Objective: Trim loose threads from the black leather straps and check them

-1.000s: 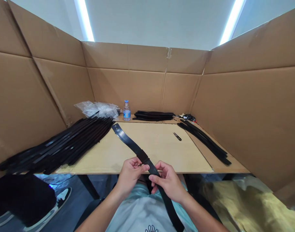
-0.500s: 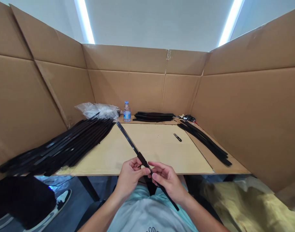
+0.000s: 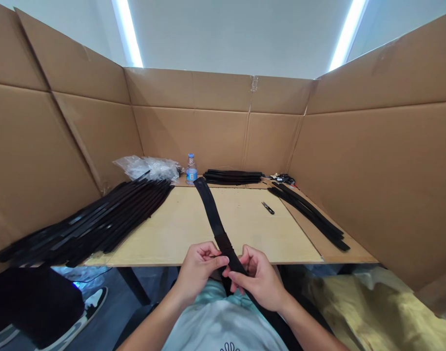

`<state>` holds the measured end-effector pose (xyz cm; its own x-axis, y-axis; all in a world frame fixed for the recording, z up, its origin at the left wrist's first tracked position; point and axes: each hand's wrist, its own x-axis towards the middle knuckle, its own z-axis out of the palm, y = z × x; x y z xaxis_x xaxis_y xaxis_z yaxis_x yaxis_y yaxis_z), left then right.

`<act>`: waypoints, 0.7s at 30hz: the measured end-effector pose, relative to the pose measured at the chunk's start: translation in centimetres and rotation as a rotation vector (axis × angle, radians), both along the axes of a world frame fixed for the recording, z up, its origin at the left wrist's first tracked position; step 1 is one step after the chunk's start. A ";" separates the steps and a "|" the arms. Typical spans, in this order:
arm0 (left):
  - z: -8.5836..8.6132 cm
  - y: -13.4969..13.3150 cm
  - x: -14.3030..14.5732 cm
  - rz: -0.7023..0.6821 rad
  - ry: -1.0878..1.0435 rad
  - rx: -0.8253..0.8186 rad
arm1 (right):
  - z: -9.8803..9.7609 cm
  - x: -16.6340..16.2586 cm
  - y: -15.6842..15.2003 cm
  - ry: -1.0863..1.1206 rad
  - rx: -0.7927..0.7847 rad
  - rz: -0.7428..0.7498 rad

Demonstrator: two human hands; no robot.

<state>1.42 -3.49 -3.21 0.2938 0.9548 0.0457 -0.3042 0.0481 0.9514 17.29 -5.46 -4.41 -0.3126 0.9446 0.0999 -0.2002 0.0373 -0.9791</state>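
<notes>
Black strap is pinched between thumb and fingers by both the left hand and the right hand, at the near edge of the table. Its dark band could be shifted by uneven pulling, or the strap twisted by a loosened pinch. Farther off, a pile of strips is seen at left, snips at right, and a bottle at the far side.
</notes>
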 end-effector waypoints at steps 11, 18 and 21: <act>0.4 -0.1 0.3 -0.003 -0.009 0.063 | -0.4 -0.4 0.3 0.081 0.027 -0.080; 0.1 -0.3 0.5 -0.079 -0.048 0.018 | -0.6 0.0 0.4 0.071 0.037 -0.084; -0.3 -0.3 0.6 -0.077 -0.045 0.019 | -0.2 0.4 0.4 0.090 0.035 0.040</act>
<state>2.00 -3.83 -3.51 0.3640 0.9281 0.0786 -0.3424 0.0549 0.9380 17.68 -5.03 -4.59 -0.3386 0.9269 0.1619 -0.2888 0.0613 -0.9554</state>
